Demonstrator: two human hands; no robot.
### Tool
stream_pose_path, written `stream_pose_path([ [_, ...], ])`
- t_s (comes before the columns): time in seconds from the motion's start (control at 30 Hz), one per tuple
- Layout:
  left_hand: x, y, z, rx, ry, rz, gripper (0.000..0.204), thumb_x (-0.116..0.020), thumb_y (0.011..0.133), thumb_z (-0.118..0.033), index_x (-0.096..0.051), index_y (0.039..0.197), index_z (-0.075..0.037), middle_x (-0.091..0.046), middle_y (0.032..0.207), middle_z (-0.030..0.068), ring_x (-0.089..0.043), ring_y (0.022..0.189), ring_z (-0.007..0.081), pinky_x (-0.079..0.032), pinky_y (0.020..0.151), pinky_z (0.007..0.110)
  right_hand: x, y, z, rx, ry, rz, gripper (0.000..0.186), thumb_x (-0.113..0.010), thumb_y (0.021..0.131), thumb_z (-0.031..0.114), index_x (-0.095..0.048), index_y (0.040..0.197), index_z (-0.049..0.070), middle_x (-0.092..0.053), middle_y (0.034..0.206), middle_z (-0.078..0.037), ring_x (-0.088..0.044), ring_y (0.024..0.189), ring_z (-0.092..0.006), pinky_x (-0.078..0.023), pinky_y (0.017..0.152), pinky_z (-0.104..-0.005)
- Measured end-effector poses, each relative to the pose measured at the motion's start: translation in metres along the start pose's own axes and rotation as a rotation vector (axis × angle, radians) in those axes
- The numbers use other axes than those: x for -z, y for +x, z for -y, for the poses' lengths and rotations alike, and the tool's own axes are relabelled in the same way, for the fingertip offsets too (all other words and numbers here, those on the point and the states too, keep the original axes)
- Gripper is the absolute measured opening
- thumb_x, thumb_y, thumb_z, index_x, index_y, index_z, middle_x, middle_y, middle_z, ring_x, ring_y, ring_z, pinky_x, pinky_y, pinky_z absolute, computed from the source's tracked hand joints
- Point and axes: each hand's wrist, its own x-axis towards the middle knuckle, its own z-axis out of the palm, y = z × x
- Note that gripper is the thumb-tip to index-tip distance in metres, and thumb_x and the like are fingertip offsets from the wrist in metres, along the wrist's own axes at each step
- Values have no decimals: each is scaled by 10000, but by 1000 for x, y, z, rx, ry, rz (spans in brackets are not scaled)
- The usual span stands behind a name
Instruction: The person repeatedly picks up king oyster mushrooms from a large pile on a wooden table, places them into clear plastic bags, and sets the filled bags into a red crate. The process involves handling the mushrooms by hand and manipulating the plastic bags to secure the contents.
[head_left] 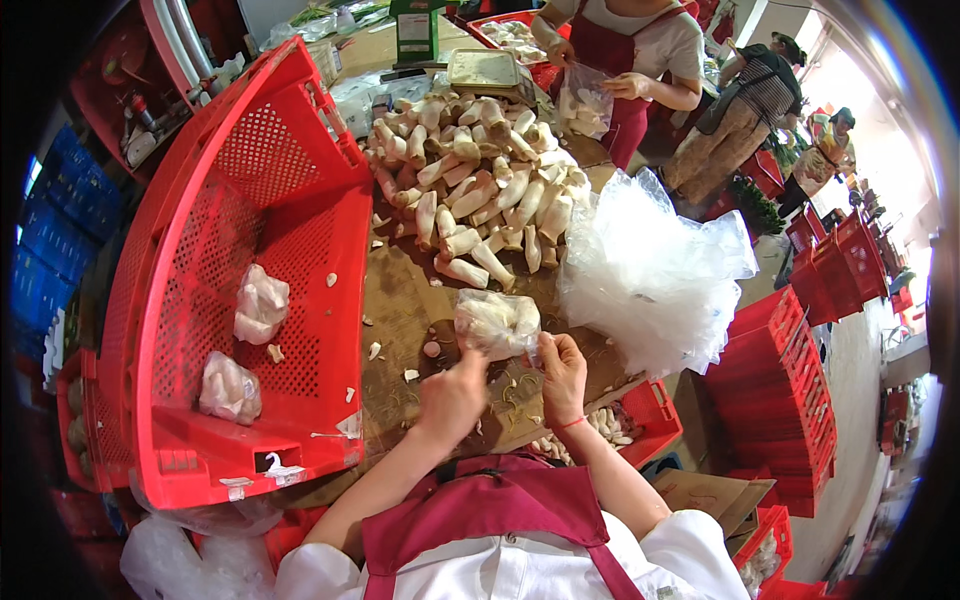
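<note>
A clear plastic bag of mushrooms [497, 322] sits at the table's near part, in front of me. My right hand [562, 375] pinches the near right corner of the bag. My left hand [455, 398], a little blurred, is closed with its fingertips at the bag's near left side. Just beyond lies a big heap of thick-stemmed king oyster mushrooms [480, 190]. To the right of the bag is a loose pile of empty clear plastic bags [655, 265].
A large red crate [255, 130] stands tilted at left, holding two bagged portions of mushrooms [231, 388]. A scale [487, 72] stands behind the heap. Across the table a co-worker [630, 60] holds a bag. Stacked red crates [770, 390] stand at right.
</note>
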Motion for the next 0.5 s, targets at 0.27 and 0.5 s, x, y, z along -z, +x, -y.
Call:
stream_pose_path([
  [0.27, 10, -76, 108, 296, 434, 239, 148, -561, 908, -196, -562, 911, -49, -638, 804, 151, -648, 747, 318, -499, 646, 446, -3, -1, 16, 289, -379, 21, 196, -593, 937, 167, -590, 850, -8, -553, 702, 0, -444, 669, -57, -393, 610, -220],
  [0.5, 15, 16, 12, -217, -9, -93, 408, -711, 765, -200, -611, 1138, -71, -548, 1062, 106, -520, 1009, 285, -420, 880, 392, -17, -11, 31, 290, -444, 140, 159, -598, 928, 123, -590, 853, -17, -576, 717, -1, -474, 684, -62, -418, 613, -228],
])
